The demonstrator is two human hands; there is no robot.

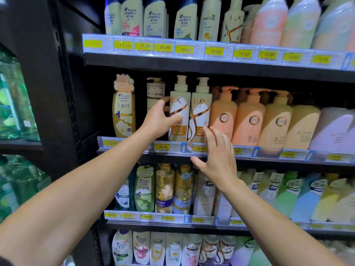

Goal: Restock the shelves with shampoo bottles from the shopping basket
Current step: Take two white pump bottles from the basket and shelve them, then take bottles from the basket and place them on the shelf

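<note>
The left hand (159,120) gripped a full, likely heavy, slick pump bottle (179,114) mid-body; the right hand (219,154) hovered open.

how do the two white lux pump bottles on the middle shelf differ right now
The left Lux bottle is gripped by the left hand, thumb across its front; the right Lux bottle is only neared by the right hand's fingertips, and contact is unclear. The left one's pump sits slightly higher. The right one borders the peach bottle. Both stand upright, white with gold swirls.
</note>
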